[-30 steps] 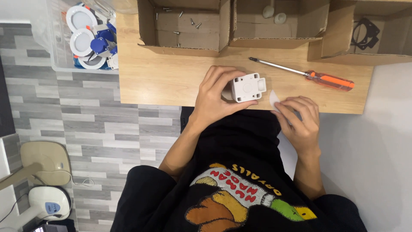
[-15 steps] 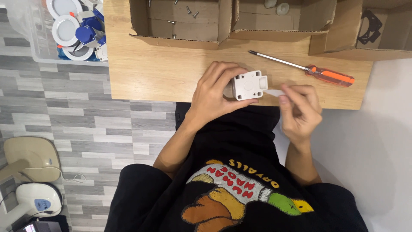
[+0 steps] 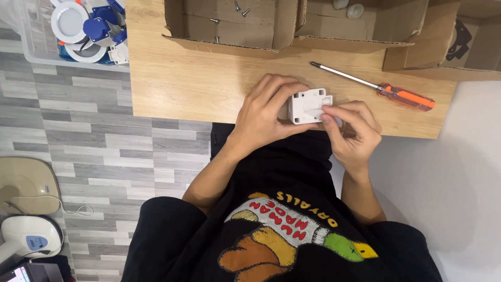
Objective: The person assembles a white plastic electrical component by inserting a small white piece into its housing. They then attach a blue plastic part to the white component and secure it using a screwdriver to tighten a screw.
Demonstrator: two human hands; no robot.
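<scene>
I see a small white, roughly square plastic housing [image 3: 309,106] with rounded corners, moulded tabs along its top edge and a raised rib on its face. It is held just above the near edge of the wooden counter [image 3: 198,89], its face turned up toward me. My left hand [image 3: 266,112] wraps its left side, and my right hand [image 3: 352,125] pinches at its right edge.

matt white plastic box [image 3: 310,106], wooden table [image 3: 198,86] (smooth)
</scene>
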